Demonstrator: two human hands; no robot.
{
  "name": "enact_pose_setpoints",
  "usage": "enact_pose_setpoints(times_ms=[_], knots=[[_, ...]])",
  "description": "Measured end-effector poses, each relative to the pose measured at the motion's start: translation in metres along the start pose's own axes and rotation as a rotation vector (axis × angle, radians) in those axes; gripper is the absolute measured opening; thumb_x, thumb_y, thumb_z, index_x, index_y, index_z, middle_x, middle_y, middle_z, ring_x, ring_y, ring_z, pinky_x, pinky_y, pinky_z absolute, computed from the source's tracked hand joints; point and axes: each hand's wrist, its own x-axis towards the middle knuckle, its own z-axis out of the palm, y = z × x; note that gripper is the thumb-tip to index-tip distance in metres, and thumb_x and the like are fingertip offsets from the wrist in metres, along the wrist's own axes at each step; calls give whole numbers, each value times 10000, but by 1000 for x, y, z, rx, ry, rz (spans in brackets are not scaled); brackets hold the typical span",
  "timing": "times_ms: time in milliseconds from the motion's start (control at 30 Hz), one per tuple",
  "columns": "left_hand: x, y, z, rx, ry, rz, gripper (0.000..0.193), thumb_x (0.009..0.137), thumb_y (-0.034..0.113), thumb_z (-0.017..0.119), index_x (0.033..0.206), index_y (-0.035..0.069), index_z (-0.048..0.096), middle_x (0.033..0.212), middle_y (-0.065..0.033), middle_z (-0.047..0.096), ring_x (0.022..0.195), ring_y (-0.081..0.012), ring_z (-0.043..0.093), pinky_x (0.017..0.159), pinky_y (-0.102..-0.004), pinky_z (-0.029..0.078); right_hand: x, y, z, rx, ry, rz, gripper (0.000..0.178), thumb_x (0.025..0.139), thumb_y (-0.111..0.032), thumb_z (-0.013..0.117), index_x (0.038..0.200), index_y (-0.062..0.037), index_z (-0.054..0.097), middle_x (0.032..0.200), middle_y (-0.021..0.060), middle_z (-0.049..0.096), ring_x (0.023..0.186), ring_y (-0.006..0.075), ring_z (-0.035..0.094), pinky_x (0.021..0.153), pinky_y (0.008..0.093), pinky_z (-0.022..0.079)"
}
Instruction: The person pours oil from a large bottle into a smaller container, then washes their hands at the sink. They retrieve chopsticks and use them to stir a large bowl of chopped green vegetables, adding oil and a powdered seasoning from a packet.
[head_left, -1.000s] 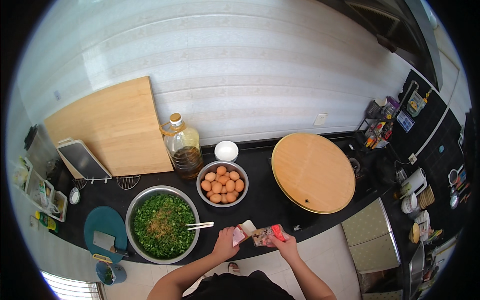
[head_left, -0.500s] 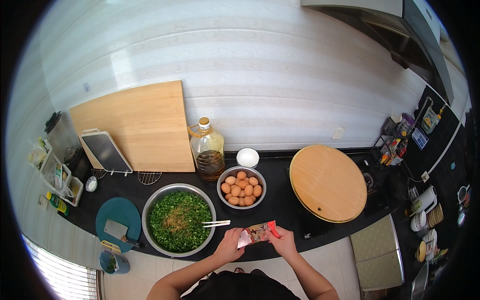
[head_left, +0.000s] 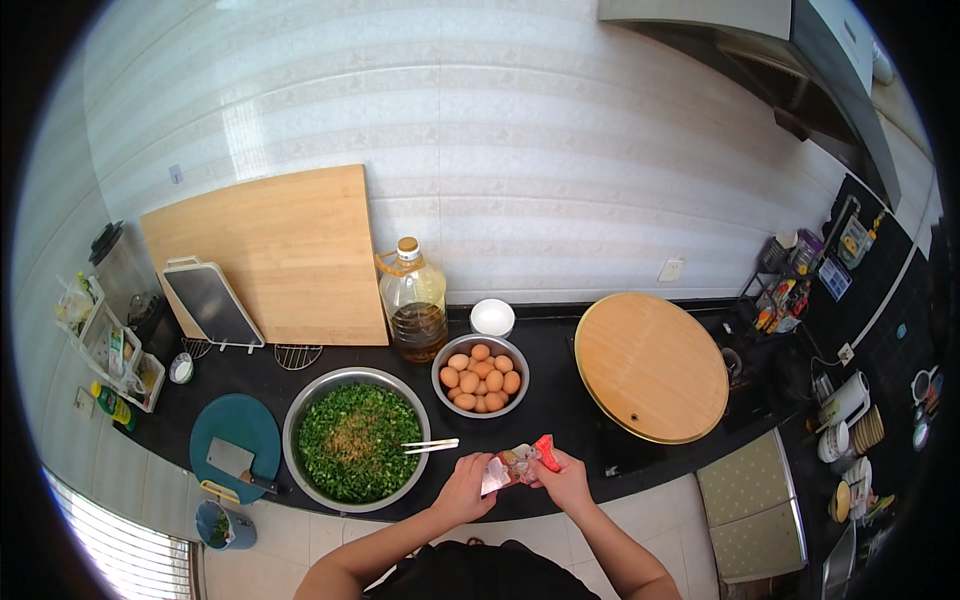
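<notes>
Between my two hands, over the counter's front edge, is a small red printed packet (head_left: 520,462). My left hand (head_left: 466,488) grips its silvery-pink left end. The red right end is pinched by my right hand (head_left: 564,480), and the packet's middle looks crumpled. Left of my hands sits a wide steel bowl (head_left: 291,446) of chopped greens (head_left: 350,470) with a light brown sprinkle on top. A pair of pale chopsticks (head_left: 432,446) lies over its right rim. Beyond my hands stands a smaller steel bowl (head_left: 440,395) full of brown eggs (head_left: 482,378).
A green round board (head_left: 215,425) with a cleaver (head_left: 235,460) lies at the left. Behind are an oil jug (head_left: 416,310), a white bowl (head_left: 492,317) and a large wooden board (head_left: 280,250). A round wooden lid (head_left: 652,365) covers the right side.
The packet has gone from flat and stretched out to crumpled in the middle, with my hands slightly closer. The picture has shifted a little; other things stay put.
</notes>
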Motion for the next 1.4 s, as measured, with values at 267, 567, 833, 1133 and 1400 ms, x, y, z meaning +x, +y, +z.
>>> enact_pose_setpoints(times_ms=[267,567,833,1133,1400], knots=[[-2,-6,-3,81,7,56,605,621,68,677,1154,-18,406,1118,-210,461,1029,-380,450,907,-415,388,-1,-16,-4,-152,-102,48,126,840,-108,580,941,-35,559,775,11,601,625,75,556,512,213,451],[1,-1,-7,105,45,62,612,617,84,684,1153,-25,411,1108,-212,466,1027,-379,455,910,-419,391,1,-3,-3,-376,-22,-248,237,734,-153,697,924,-45,606,928,52,584,799,126,563,684,260,459],[5,12,-4,57,38,80,605,620,84,681,1158,-21,426,1127,-211,474,1046,-368,460,922,-411,396,-4,-3,17,-580,185,-493,227,690,-156,724,851,-29,626,1194,121,494,1057,286,483,886,365,405],[5,12,-5,9,63,41,608,622,83,685,1159,-20,421,1137,-208,474,1049,-374,460,911,-416,400,-6,15,10,-530,73,-370,112,738,-145,685,823,-75,665,1181,147,526,1054,301,509,891,361,406],[-1,0,0,2,-16,10,626,633,100,700,1179,-13,416,1147,-208,469,1058,-382,453,913,-420,395,-6,25,5,-544,-73,-177,150,815,-117,626,912,-10,668,910,95,636,827,169,612,711,266,473]])
